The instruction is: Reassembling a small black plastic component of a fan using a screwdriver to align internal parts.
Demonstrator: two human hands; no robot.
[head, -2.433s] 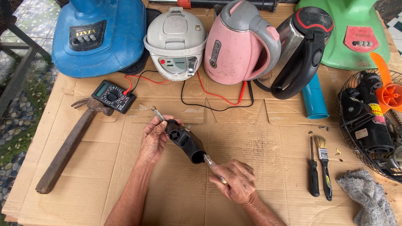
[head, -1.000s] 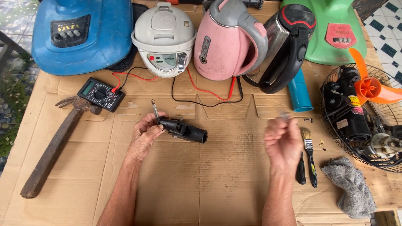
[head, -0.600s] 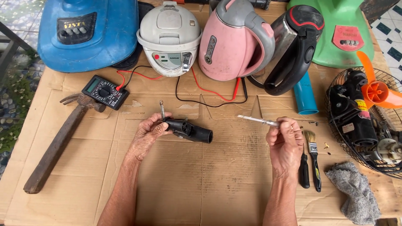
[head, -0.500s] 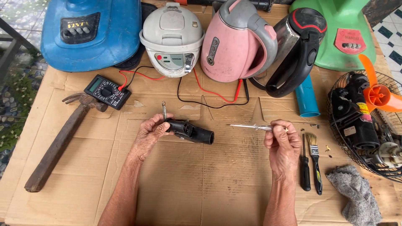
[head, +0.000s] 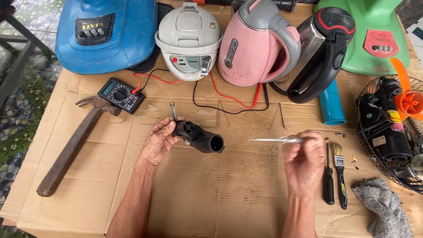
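Meanwhile the left hand [head: 159,142] keeps its grip closed on a black cylindrical part [head: 199,137] above the cardboard-covered tabletop [head: 238,194], while the right hand [head: 304,161] pinches a thin metal rod [head: 271,139].

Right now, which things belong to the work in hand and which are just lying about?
In hand: black tubular part in left hand; thin metal rod in right hand.

Lying about: hammer, multimeter, pink kettle, paintbrush, screwdriver, grey rag.
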